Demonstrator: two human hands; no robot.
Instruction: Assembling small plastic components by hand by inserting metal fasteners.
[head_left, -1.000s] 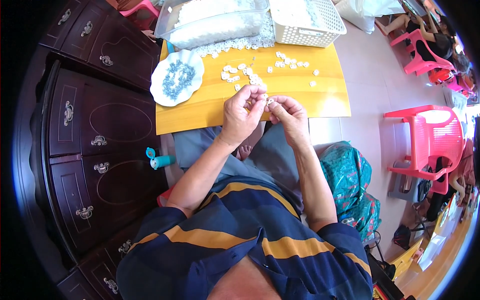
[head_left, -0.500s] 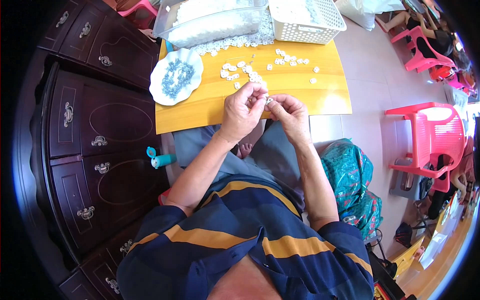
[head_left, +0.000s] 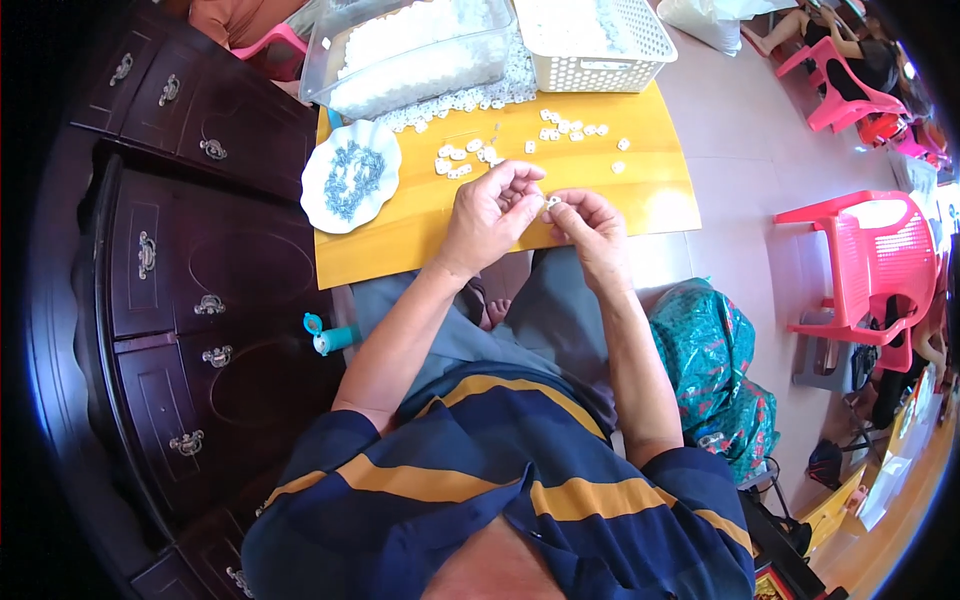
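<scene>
Close together above the front edge of the yellow wooden table [head_left: 400, 243], my two hands meet fingertip to fingertip. My right hand [head_left: 597, 232] pinches a small white plastic piece with a hole [head_left: 553, 201] between thumb and forefinger. My left hand [head_left: 490, 218] is closed in a pinch right beside that piece; what its fingertips hold is too small to name. Beyond the hands lie loose white two-holed pieces [head_left: 459, 154], some partly covered by my left hand. To the left, a white scalloped dish [head_left: 313, 196] holds many small, thin metal parts [head_left: 347, 196].
A clear plastic bin [head_left: 322, 78] and a white perforated basket [head_left: 600, 77], both holding white pieces, stand at the back. Dark wooden cabinets [head_left: 240, 255] line the left. Beside my right leg are green plastic bags [head_left: 700, 335]; farther right stands a pink chair [head_left: 890, 255].
My hands have shifted slightly right with the white piece, still fingertip to fingertip. The view has tilted a little, and more of a person in an orange top shows at the back left.
</scene>
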